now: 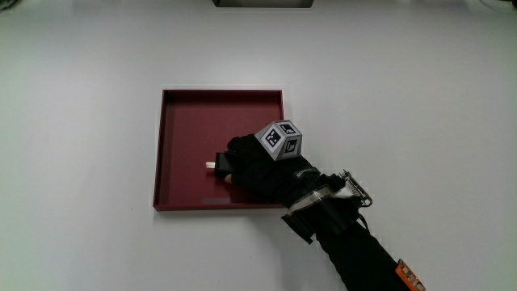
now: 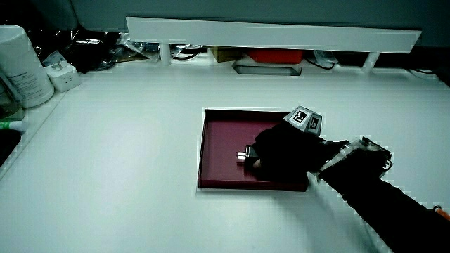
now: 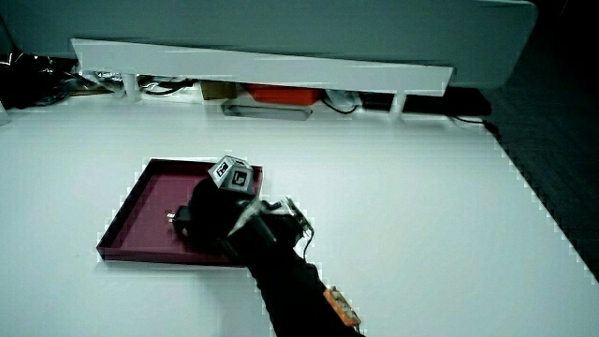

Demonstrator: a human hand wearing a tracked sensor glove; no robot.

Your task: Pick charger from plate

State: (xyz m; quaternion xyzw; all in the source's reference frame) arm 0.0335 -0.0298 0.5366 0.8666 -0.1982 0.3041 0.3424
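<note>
Main view: a dark red square plate [image 1: 186,145] with a low raised rim lies flat on the white desk [image 1: 81,121], and the hand [image 1: 258,171] in its black glove rests inside the plate, over the part nearest the person. The forearm [image 1: 355,250] runs from the hand across the plate's near rim and on toward the person. The patterned cube [image 1: 281,140] sits on the back of the hand, tilted, with two marked faces showing. The charger [image 1: 220,166], a small dark block with pale metal prongs at its end, lies on the plate floor, and the curled fingers are closed around it, so the grip is pinching the charger; only its pronged end shows clear of the glove. I cannot tell whether the charger is lifted off the plate floor or touching it. In a side view the plate [image 2: 218,140] shows its rim as a pale line, the hand [image 2: 281,158] is low inside it, and the charger [image 2: 245,157] shows as a small pale tip just at the fingertips, with the cube [image 2: 304,118] above the knuckles. In a side view the hand [image 3: 211,220] covers much of the plate [image 3: 140,211], and the charger [image 3: 174,218] shows only as a small dark tip at the fingers. In both side views a low white partition [image 2: 274,34] stands at the desk's edge.
</note>
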